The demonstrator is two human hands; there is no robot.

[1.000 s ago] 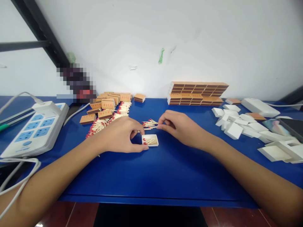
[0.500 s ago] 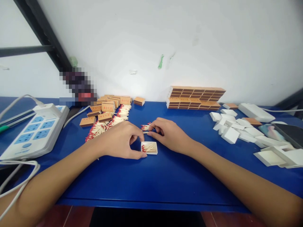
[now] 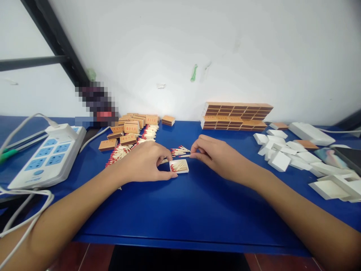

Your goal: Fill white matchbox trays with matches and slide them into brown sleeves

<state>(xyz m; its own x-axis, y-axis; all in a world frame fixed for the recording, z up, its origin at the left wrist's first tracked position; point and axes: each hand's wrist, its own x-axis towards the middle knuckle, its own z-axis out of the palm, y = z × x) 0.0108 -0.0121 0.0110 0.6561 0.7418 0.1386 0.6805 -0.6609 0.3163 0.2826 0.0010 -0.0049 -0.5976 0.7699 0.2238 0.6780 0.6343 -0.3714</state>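
Note:
My left hand (image 3: 145,162) is curled around the left end of a small white matchbox tray (image 3: 184,172), its thumb at the near edge and a finger at the far side. Several red-headed matches (image 3: 179,165) lie inside the tray. Just beyond, a small group of loose matches (image 3: 180,150) rests on the blue table. My right hand (image 3: 216,156) is closed in a pinch on the plain end of a match (image 3: 184,156), whose head points left. Behind my left hand spreads a large pile of matches (image 3: 120,152), partly covered by that hand.
Brown matchbox sleeves (image 3: 131,128) are heaped at the back left, with a lone matchbox (image 3: 168,120) beside them. A stack of matchboxes (image 3: 235,116) stands by the wall. White empty trays (image 3: 279,161) lie scattered to the right. A power strip (image 3: 50,156) with cables is at left.
My right hand has moved right, away from the tray, and now pinches the end of one match. My left hand and the tray have shifted slightly farther from me.

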